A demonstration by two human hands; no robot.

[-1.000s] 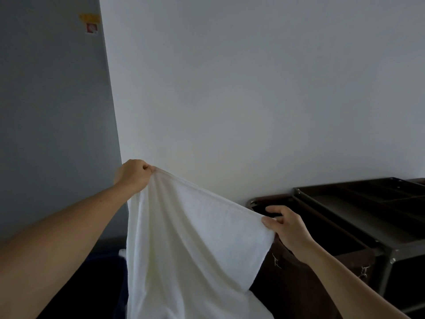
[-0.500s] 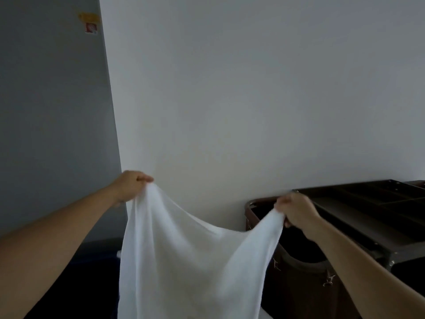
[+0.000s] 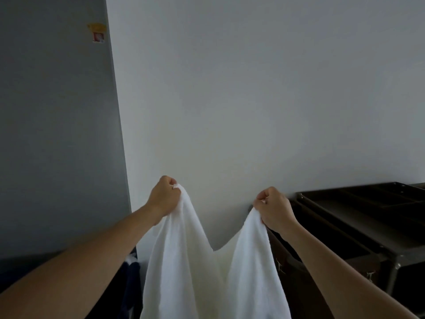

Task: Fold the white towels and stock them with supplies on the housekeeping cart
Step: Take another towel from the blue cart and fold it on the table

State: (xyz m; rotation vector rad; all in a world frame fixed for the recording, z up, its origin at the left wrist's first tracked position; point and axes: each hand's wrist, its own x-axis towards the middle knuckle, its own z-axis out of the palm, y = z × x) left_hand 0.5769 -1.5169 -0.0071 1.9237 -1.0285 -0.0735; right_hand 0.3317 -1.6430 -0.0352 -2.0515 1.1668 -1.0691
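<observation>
Cart (image 3: 345, 218) stands right, nearest the right hand (image 3: 273, 211). White towel (image 3: 184, 272) hangs lengthwise below both fists, top edge sagging between them. Left hand (image 3: 164, 199) and right each clench a top corner, fingers curled tight.

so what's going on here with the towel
A person is holding a white towel up in front of a pale wall. The left hand grips one top corner and the right hand grips the other. The cloth sags between them and hangs down out of view, not yet folded. The dark housekeeping cart stands to the right.
</observation>
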